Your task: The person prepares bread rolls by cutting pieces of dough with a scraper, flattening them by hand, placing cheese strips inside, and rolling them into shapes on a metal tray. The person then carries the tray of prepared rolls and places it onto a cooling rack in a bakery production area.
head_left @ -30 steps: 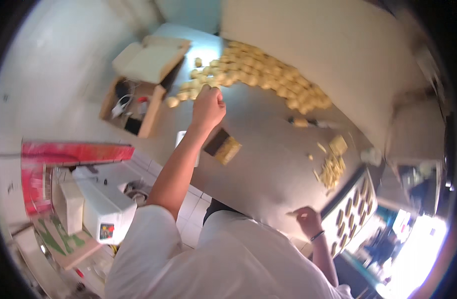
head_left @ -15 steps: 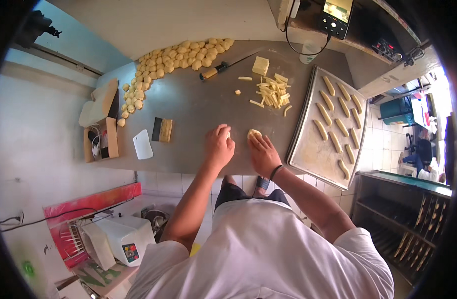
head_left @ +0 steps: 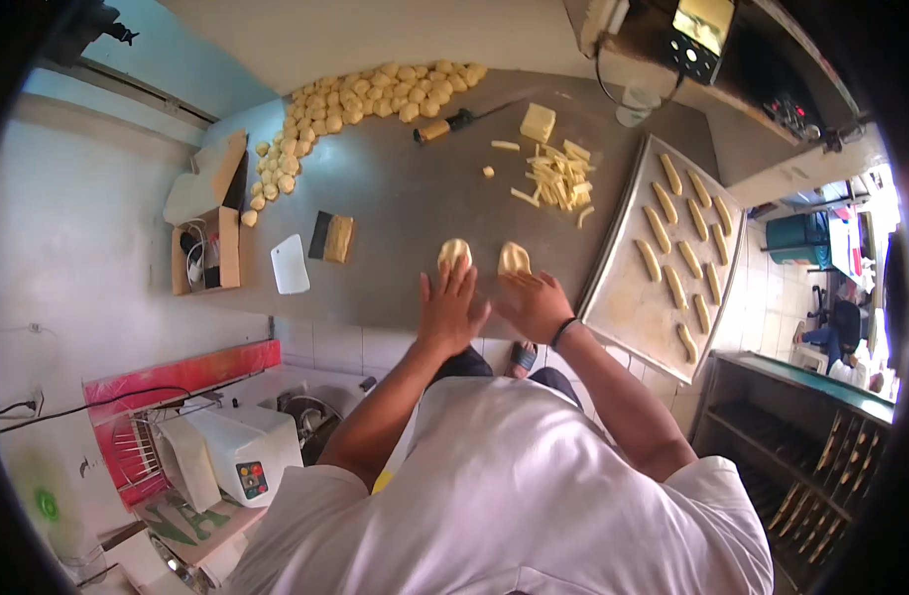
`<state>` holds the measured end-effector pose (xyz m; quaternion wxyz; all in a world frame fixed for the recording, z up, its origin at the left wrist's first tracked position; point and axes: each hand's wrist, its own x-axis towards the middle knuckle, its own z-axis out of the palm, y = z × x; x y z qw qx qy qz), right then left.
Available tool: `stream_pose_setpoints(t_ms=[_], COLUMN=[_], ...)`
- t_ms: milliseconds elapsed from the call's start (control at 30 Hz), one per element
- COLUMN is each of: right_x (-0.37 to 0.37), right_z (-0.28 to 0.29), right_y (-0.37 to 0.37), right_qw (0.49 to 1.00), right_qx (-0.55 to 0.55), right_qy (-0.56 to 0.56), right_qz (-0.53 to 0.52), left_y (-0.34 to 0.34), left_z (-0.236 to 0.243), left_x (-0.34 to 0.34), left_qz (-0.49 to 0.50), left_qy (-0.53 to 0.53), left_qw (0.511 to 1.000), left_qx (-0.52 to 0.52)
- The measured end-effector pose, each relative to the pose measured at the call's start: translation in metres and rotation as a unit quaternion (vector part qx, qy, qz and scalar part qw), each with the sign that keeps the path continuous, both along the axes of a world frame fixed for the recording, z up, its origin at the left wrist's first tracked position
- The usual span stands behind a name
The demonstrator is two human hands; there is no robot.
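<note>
Two small flattened ovals of pale dough lie side by side on the steel table at its near edge. On the left dough piece [head_left: 454,250] rest the fingertips of my left hand [head_left: 451,309], which is open with its fingers spread. My right hand [head_left: 536,305] lies open over the near end of the right dough piece [head_left: 515,258], its fingers stretched out flat. Beyond them is a pile of pale yellow sticks [head_left: 558,178], with a block of the same stuff [head_left: 538,123] behind it and one small dough lump [head_left: 488,172] to its left.
Many dough balls [head_left: 355,102] line the far left of the steel table [head_left: 395,178]. A knife [head_left: 442,127] lies beside them. Nearer left are a white scraper [head_left: 290,266], a wood-handled scraper [head_left: 332,238] and a cardboard box [head_left: 221,248]. A tray [head_left: 628,332] of dough sticks stands right.
My left hand has gone from curled over its dough to open and spread, uncovering a flattened piece. The right hand has slid nearer me along its dough. The whole view has shifted slightly.
</note>
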<state>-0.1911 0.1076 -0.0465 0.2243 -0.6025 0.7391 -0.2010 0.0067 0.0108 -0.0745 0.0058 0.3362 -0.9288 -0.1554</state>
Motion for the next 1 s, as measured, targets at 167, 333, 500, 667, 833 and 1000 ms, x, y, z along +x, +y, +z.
stream_pose_setpoints(t_ms=[167, 333, 500, 667, 833, 1000], right_x=[-0.06, -0.08, -0.067, -0.034, 0.0, 0.019], right_z=[0.017, -0.023, -0.013, 0.029, 0.042, 0.026], right_y=[-0.078, -0.112, -0.124, -0.109, -0.078, -0.045], right_qw=[0.974, 0.953, 0.95, 0.952, 0.896, 0.895], right_qx=[-0.07, -0.063, -0.047, -0.046, 0.064, 0.104], right_qy=[0.129, 0.235, 0.224, -0.176, -0.375, -0.391], right_qz=[-0.175, -0.181, -0.211, -0.247, -0.229, -0.186], left_y=[-0.016, -0.054, -0.109, -0.143, -0.134, -0.085], left_z=[0.026, 0.039, 0.054, 0.094, 0.079, 0.067], left_x=[0.001, 0.022, 0.019, -0.041, -0.044, -0.019], left_qz=[-0.053, -0.055, -0.054, -0.098, -0.204, -0.148], left_qy=[0.003, 0.117, 0.239, 0.303, 0.291, 0.247], left_qw=[0.998, 0.984, 0.953, 0.939, 0.927, 0.943], left_qx=[0.02, 0.124, 0.178, 0.128, 0.117, 0.168])
